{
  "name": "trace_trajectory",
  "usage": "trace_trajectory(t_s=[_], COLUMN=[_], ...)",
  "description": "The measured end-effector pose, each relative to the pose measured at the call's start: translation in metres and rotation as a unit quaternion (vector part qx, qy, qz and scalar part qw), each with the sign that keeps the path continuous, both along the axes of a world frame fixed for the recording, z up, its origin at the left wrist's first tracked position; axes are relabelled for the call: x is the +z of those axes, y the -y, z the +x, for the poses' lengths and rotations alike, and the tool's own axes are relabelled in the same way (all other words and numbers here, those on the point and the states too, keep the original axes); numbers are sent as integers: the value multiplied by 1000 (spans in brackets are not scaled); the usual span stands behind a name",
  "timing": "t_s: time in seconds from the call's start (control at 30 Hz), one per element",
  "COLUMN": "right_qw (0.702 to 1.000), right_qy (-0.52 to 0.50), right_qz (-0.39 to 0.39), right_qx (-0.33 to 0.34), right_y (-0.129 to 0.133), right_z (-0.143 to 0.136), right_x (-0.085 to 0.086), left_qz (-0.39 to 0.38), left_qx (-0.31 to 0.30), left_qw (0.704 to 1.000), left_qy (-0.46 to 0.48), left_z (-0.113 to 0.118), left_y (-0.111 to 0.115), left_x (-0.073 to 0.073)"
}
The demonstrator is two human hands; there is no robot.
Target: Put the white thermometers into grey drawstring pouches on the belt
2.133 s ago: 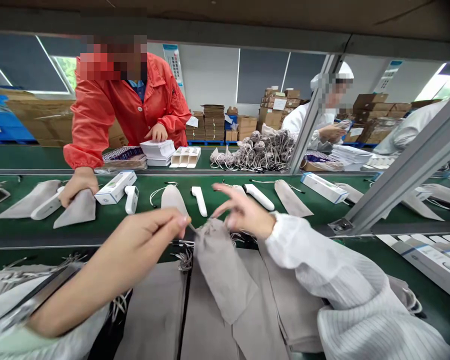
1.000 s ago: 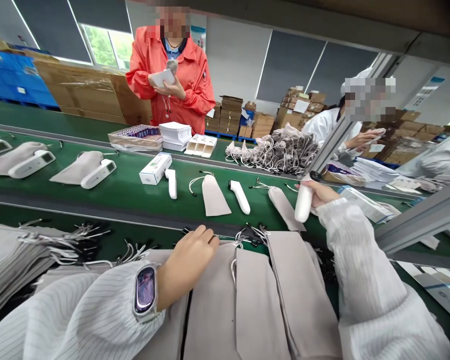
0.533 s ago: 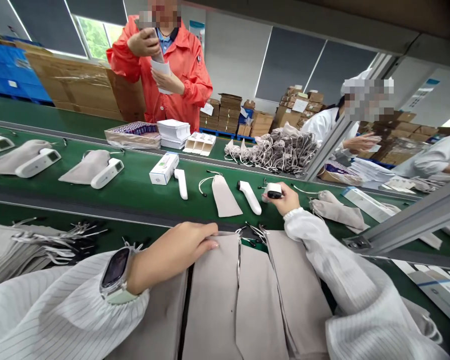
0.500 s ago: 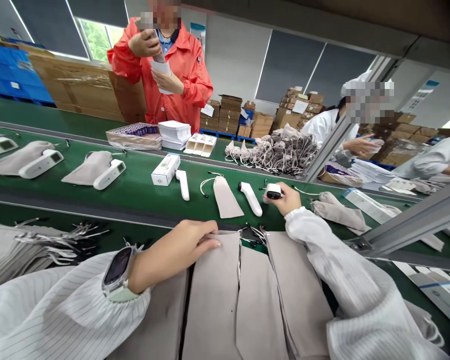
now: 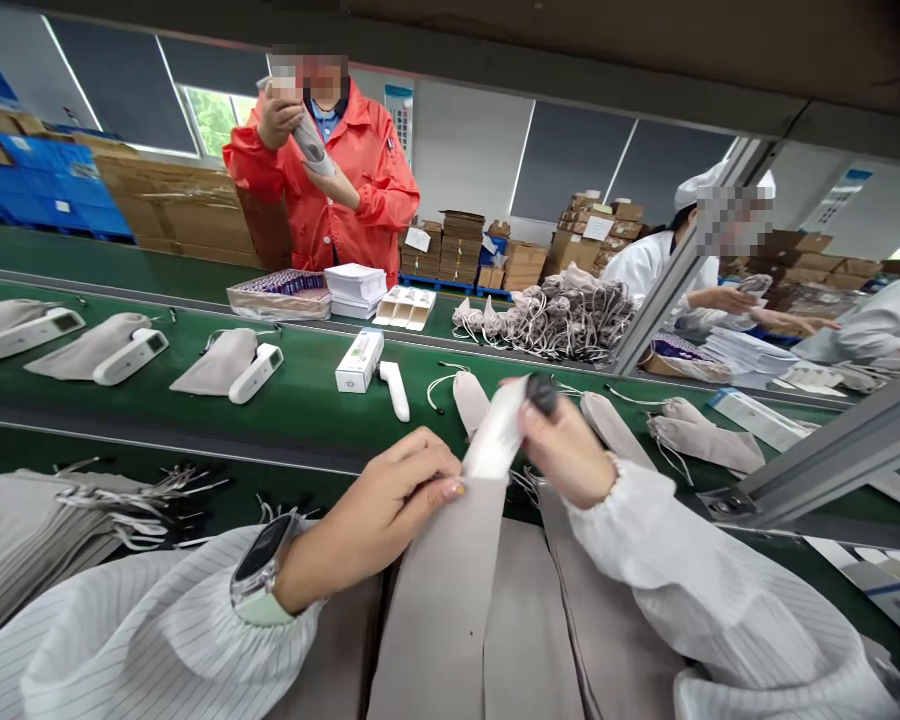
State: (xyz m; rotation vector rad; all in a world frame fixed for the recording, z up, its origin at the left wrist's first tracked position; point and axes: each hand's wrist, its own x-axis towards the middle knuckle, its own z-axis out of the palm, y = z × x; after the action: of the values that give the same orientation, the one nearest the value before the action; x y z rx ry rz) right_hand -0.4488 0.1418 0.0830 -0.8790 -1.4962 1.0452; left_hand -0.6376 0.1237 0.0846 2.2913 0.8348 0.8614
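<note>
My right hand (image 5: 566,450) grips a white handheld thermometer (image 5: 497,437) by its dark-tipped head, blurred by motion. Its white body slants down to the mouth of a grey fabric pouch (image 5: 444,600); whether its end is inside is hard to tell. With thumb and fingers, my left hand (image 5: 390,505) pinches that pouch at its top edge. More flat grey pouches (image 5: 529,610) lie beneath and beside it. On the green belt beyond, another white thermometer (image 5: 395,392) lies next to a small white box (image 5: 361,360). A drawstring pouch (image 5: 468,400) is partly hidden behind the held thermometer.
Pouches paired with thermometers (image 5: 131,357) line the belt at left. Filled pouches (image 5: 547,315) are heaped beyond it. A metal post (image 5: 690,250) slants at right. A person in red (image 5: 330,180) holds a pouch; a co-worker in white (image 5: 645,265) works at right.
My right hand has brought the thermometer from over the belt back to the pouch top beside my left hand. The left hand keeps its pinch, and the pouch top is raised. The view has shifted slightly.
</note>
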Motion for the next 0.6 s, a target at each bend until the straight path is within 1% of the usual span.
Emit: trace_trajectory(t_s=[0.07,0.1,0.13,0.17,0.2,0.23,0.27,0.3,0.33,0.37,0.4,0.43,0.47,0.5,0.53,0.57,0.6], right_qw=[991,983,979,978,975,967,952,935,923,924,941,963,977,980,972,963,957], right_qy=[104,147,179,201,220,234,242,240,230,214,197,186,181,183,195,210,228], right_qz=[-12,-19,-19,-2,27,63,99,121,129,123,109,93,80,70,68,75,91], right_qx=[85,105,98,61,-2,-79,-158,-232,-281,-290,-253,-174,-74,29,113,152,152], right_y=[16,21,23,20,14,3,-9,-21,-31,-37,-38,-34,-25,-13,-1,9,16], right_z=[-17,-22,-24,-20,-12,1,15,29,41,49,50,45,34,19,3,-11,-19], right_x=[-12,-16,-19,-20,-20,-19,-17,-14,-12,-11,-10,-11,-13,-14,-16,-16,-14], left_qz=[32,41,41,29,1,-42,-95,-155,-214,-265,-299,-314,-310,-293,-265,-231,-200], left_qx=[44,65,86,109,126,128,113,83,44,10,-7,-3,11,20,23,19,11], left_qw=[998,997,995,993,991,988,983,975,964,955,949,949,950,953,959,967,975], left_qy=[18,14,4,-13,-40,-74,-111,-139,-150,-136,-94,-34,25,71,99,106,95], left_z=[1,1,0,-1,-4,-7,-11,-14,-17,-19,-20,-20,-19,-18,-16,-15,-13], left_y=[-1,-1,-2,-2,-1,0,1,4,6,9,13,16,18,20,21,20,18], left_x=[0,1,2,3,6,9,12,16,20,23,26,28,30,31,31,30,29])
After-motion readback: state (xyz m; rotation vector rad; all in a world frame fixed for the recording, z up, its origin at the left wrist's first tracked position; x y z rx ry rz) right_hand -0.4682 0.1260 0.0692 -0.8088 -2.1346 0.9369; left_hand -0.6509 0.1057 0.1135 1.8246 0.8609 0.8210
